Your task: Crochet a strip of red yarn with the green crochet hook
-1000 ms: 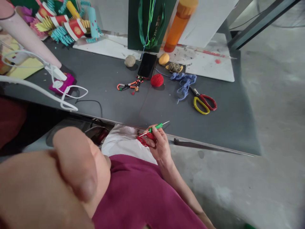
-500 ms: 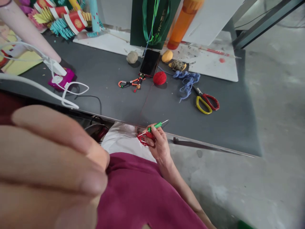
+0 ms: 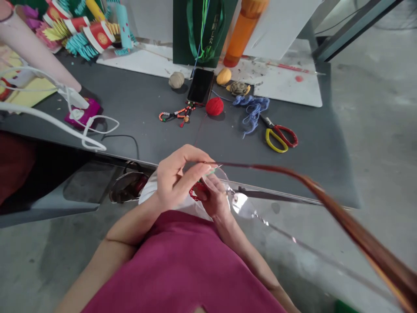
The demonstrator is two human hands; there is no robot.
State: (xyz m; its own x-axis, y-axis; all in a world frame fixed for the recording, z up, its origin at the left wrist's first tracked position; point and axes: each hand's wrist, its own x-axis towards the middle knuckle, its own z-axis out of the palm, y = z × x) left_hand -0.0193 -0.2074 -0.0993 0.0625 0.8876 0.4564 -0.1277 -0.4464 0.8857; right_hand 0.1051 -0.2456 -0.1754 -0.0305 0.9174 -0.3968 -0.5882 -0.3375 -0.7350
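My left hand [image 3: 177,176] is closed, its thumb and fingers pinching a pair of eyeglasses [image 3: 304,180]. The brown temple stretches large and close toward the lower right of the view, and clear lenses hang below it. Just beyond, partly behind the glasses, my right hand [image 3: 216,195] is closed around a small red crocheted piece [image 3: 197,191] and a green-handled crochet hook [image 3: 211,171]. Most of the hook is hidden by the left fingers. Both hands are over my lap at the table's front edge. A thin red strand runs up to a red yarn ball [image 3: 214,106].
On the grey table [image 3: 137,108] are a phone [image 3: 201,85] with a beaded strap, scissors [image 3: 280,137], tangled blue yarn [image 3: 252,108], small yarn balls and a purple box [image 3: 83,113] with white cables. A green bag [image 3: 182,34] and orange bottle [image 3: 244,34] stand behind.
My left hand has come down from close to the camera to beside my right hand, bringing the eyeglasses into view. The right hand stays about where it was, holding the crochet work and hook.
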